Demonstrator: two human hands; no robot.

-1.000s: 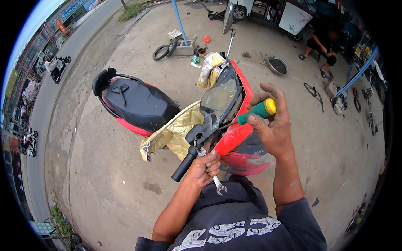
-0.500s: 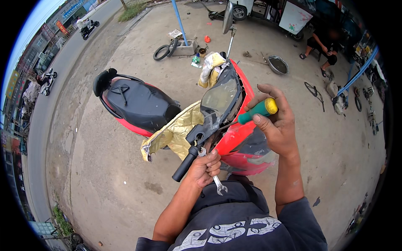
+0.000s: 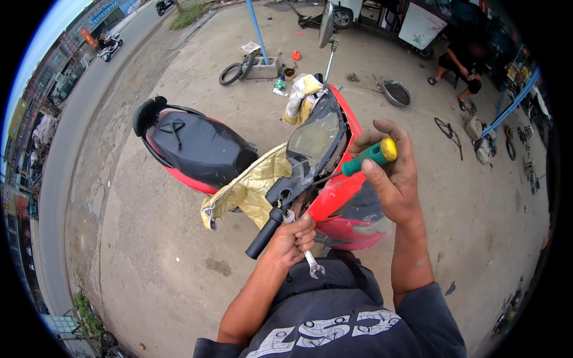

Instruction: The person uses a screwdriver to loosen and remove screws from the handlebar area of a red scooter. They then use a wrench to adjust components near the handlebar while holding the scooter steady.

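In front of me stands a red and black scooter [image 3: 200, 143], its front cowl [image 3: 337, 194] nearest my hands. My right hand [image 3: 399, 185] is closed round the green, yellow-ended handle of a screwdriver [image 3: 371, 158]. Its thin shaft points left into the gap at the cowl's edge, where the tip is hidden. Below the black handlebar grip [image 3: 265, 232], my left hand [image 3: 292, 241] is wrapped round a combination wrench [image 3: 314, 265]. The wrench's open jaw sticks out below the fist and its ring end shows above. A yellow quilted cover [image 3: 250, 188] hangs by the handlebar.
Beyond the scooter are loose tyres [image 3: 231, 73], a concrete block [image 3: 261, 68] with a blue pole [image 3: 256, 30], and a grey basin [image 3: 397, 93]. A seated person [image 3: 462, 65] is at the far right. The road [image 3: 77, 137] runs along the left.
My right hand and the screwdriver have shifted very slightly to the right. My left hand keeps its place on the wrench. On the road, two-wheelers have moved farther off.
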